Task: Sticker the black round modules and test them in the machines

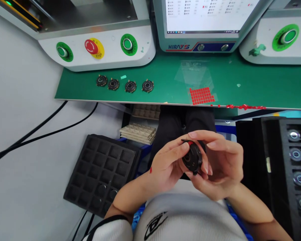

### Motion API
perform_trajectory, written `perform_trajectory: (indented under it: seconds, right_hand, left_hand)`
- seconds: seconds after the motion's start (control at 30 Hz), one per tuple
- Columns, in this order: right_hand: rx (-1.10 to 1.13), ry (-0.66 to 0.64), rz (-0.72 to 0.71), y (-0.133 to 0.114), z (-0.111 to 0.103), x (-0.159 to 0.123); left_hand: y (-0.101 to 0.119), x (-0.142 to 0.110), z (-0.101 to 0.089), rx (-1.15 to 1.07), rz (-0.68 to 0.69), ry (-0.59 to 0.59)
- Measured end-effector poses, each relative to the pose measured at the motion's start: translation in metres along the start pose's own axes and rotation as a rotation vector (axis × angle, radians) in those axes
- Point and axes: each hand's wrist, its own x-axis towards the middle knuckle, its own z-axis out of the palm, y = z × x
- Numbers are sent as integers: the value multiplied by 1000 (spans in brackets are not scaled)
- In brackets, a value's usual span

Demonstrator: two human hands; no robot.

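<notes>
A dark round smartwatch case is held up in front of my body, tilted, with a bit of red showing at its upper edge. My left hand closes on it from the left, thumb across the near face and fingers behind. From the right, my right hand curls around the same case, its thumb by the lower edge and its fingertips near the top. The fingers partly cover the case's far side. A small red sticker clings to my left wrist.
Several similar watch cases lie along the green table. A sheet of red stickers rests near its edge, beside loose red bits. Black foam trays flank me; the right tray holds round parts. Machines and a monitor stand behind.
</notes>
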Motion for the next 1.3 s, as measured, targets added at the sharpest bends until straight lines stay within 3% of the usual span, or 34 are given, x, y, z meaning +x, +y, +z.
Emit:
perform_trajectory:
  seconds: [0.13,0.4,0.73,1.07,1.3]
  right_hand:
    - [29,-6,-90,8,-8,3]
    - [115,-155,-31,5,-19,3]
    - [14,-74,-47,7,-19,-5]
    - [44,-94,54,5,-26,-2]
    - [13,-133,79,9,-23,-4]
  left_hand:
    - [-1,0,1,-32,-67,14]
    - [-8,-1,3,-56,-15,58]
    - [-8,-3,9,-115,-11,17]
    - [-8,-1,7,-106,-78,23]
    - [-10,-2,6,-169,-67,109]
